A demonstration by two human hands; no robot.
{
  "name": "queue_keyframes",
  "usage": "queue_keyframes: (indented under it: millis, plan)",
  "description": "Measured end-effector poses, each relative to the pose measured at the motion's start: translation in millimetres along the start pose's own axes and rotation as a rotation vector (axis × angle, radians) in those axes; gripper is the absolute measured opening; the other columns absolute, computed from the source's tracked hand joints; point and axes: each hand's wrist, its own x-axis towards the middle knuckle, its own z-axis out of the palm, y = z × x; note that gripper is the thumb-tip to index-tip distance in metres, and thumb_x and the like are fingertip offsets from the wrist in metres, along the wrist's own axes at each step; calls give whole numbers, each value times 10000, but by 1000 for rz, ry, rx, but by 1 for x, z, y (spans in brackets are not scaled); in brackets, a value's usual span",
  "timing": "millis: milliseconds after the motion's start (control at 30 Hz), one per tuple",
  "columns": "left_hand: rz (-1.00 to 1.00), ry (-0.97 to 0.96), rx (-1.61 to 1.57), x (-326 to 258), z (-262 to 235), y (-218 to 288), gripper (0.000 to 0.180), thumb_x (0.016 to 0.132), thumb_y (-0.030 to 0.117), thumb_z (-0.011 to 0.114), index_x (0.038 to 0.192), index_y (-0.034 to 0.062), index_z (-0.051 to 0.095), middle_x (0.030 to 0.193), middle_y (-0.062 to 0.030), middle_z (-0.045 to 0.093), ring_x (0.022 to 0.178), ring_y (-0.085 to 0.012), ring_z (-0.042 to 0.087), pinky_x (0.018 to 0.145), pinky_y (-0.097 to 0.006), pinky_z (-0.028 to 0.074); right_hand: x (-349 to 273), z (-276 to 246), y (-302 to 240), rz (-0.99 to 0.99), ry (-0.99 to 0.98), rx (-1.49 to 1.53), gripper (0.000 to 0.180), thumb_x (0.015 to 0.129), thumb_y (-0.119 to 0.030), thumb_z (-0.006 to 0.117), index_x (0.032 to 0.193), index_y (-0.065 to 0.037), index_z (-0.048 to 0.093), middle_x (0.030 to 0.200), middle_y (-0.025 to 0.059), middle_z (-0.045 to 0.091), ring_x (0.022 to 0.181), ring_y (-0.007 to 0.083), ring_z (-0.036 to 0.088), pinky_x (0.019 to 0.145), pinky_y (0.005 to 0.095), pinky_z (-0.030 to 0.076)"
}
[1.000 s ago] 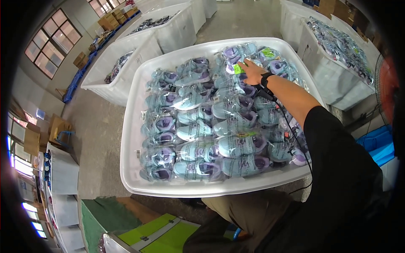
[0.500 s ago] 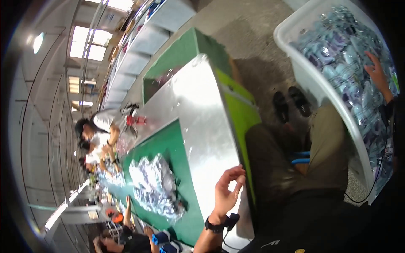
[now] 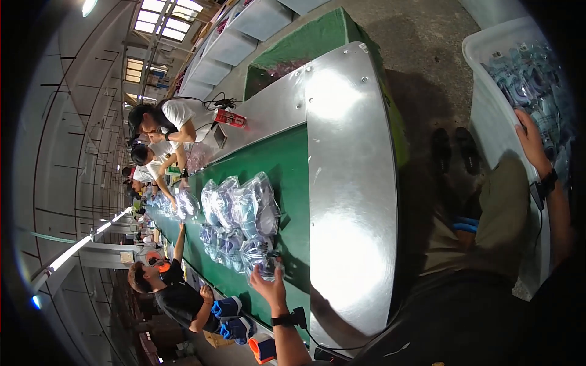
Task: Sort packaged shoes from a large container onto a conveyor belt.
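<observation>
The left hand (image 3: pixel 268 290) is at the near edge of the clear-wrapped shoes (image 3: pixel 235 207), palm turned toward them, thumb and fingers spread with a clear gap between. The fingertips are right at the closest bag; whether they press on the film cannot be told, and no shoe is seen lifted. The shoes, pale blue and violet under glossy plastic, lie grouped in two rows on the green belt (image 3: pixel 290 158), just beside the bare metal end plate (image 3: pixel 351 195). The right hand (image 3: pixel 532 143) is at the rim of the white bin (image 3: pixel 488 116), fingers extended along it; how firmly it bears on the rim cannot be determined. More bagged shoes (image 3: pixel 531 79) fill the bin beside that hand. Each wrist carries a black strap, left (image 3: pixel 284 319) and right (image 3: pixel 549 181), with a cable attached. As to markings, the red container (image 3: pixel 231 118) by the far side of the belt bears pale print, too small to read, and the wearer's black shirt (image 3: pixel 427 323) shows a short pale mark, likewise unreadable. Glare and creases on the wrapping obscure its surface. A co-worker in a black top (image 3: pixel 180 302) stands along the belt with one arm extended over its edge; dark boots with blue lining (image 3: pixel 229 308) are near that person.
</observation>
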Motion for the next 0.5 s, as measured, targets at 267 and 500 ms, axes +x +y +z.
queue_keyframes:
  millis: [267,500]
  plan:
    - [153,31,463,18,15,23,663,789,285,834,1326,23,547,1346,-226,518,1284,-440,455,1104,-545,359,-5,8,-3,32,40,13,352,1036,-81,590,1374,18,577,1281,134,663,1158,203,640,997,324,496]
    - [170,123,310,19,4,34,665,721,270,865,1230,-40,570,1250,-226,581,1210,-438,511,1083,-531,395,-8,6,-13,93,41,-36,342,1032,-91,604,1358,9,590,1234,135,700,1135,225,669,982,339,509]
